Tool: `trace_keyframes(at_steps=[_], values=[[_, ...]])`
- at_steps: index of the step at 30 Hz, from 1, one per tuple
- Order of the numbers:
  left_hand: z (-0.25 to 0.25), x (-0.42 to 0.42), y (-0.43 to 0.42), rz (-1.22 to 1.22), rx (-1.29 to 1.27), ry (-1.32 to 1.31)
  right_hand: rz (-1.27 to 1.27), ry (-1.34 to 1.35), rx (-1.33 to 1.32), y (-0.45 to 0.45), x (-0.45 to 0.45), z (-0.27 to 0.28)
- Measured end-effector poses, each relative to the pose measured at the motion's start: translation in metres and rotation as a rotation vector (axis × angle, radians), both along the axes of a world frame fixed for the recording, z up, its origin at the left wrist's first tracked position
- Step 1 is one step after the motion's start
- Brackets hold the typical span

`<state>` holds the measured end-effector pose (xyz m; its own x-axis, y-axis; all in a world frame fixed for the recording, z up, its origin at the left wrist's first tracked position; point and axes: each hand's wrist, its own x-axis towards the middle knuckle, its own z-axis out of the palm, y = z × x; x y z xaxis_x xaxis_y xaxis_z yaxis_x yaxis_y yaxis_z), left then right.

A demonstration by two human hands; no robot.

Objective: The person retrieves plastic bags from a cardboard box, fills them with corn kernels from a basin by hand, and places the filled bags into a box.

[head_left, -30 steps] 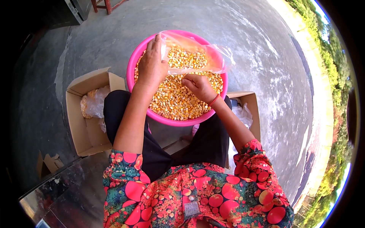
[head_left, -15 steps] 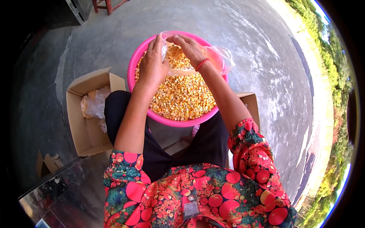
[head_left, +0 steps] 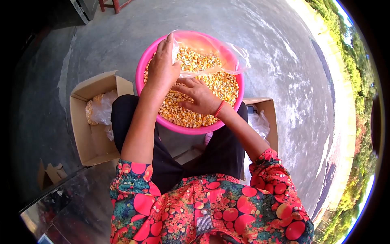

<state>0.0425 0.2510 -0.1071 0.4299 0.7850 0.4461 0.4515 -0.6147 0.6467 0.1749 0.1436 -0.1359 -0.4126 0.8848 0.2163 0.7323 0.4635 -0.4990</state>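
Below the right hand's (head_left: 199, 97) spread fingers, plentiful loose yellow corn kernels (head_left: 174, 110) lay unbagged in a round pink plastic basin (head_left: 140, 77), while, beyond them, the left hand's (head_left: 163, 69) fingers gripped an open, clear plastic bag (head_left: 229, 59), its fill unclear.

No readable text, apparently, no numbers

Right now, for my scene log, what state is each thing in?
left hand: at bag's edge, fingers extended, grip unclear
right hand: open, fingers spread above corn kernels
plastic bag: mouth open
pink basin: mostly filled with corn kernels
left box: open, plastic inside
right box: open
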Motion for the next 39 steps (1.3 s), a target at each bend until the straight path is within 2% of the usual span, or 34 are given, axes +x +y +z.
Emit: trace_keyframes(at_steps=[2,4,6,12,14,16,20,23,26,28,29,31,34,36,38,39], values=[[-0.003,0.000,-0.001,-0.003,0.007,0.006,-0.101,-0.197,0.219,-0.004,-0.005,-0.013],[-0.002,0.000,-0.002,-0.007,0.012,0.009,-0.080,-0.236,0.235,-0.008,-0.002,-0.019],[-0.001,0.000,-0.003,-0.002,-0.017,0.037,-0.017,-0.164,0.110,-0.008,0.003,-0.023],[-0.002,0.001,-0.003,-0.011,-0.019,0.032,0.004,-0.168,0.049,-0.014,0.025,-0.023],[0.000,0.001,-0.003,-0.013,-0.032,0.038,-0.022,-0.148,0.103,-0.014,0.026,-0.023],[0.000,0.001,-0.003,-0.016,-0.044,0.044,-0.116,-0.100,-0.001,-0.014,0.026,-0.023],[-0.001,0.003,-0.003,-0.011,-0.048,0.018,-0.178,-0.100,0.024,-0.011,0.025,-0.025],[-0.001,0.004,-0.002,-0.010,-0.069,-0.005,-0.151,0.001,0.040,-0.012,0.022,-0.016],[0.001,0.004,-0.003,-0.016,-0.084,-0.013,-0.107,0.094,-0.064,-0.014,0.018,0.014],[0.001,0.004,-0.002,-0.019,-0.095,-0.020,-0.104,0.364,-0.194,-0.012,0.015,0.036],[0.001,0.004,-0.002,-0.021,-0.088,-0.029,-0.129,0.370,-0.274,-0.008,0.018,0.045],[0.001,0.004,-0.002,-0.020,-0.081,-0.039,-0.130,0.424,-0.237,0.004,0.018,0.066],[0.001,0.004,-0.003,-0.032,-0.084,-0.050,-0.146,0.469,-0.170,0.039,0.032,0.064],[0.004,0.003,-0.005,-0.036,-0.116,-0.035,-0.275,0.254,-0.260,0.067,0.048,0.054],[0.005,0.003,-0.005,-0.038,-0.083,-0.016,-0.432,0.048,-0.179,0.089,0.062,0.046],[0.005,0.003,-0.005,-0.042,-0.052,0.003,-0.453,-0.017,-0.056,0.096,0.070,0.038]])
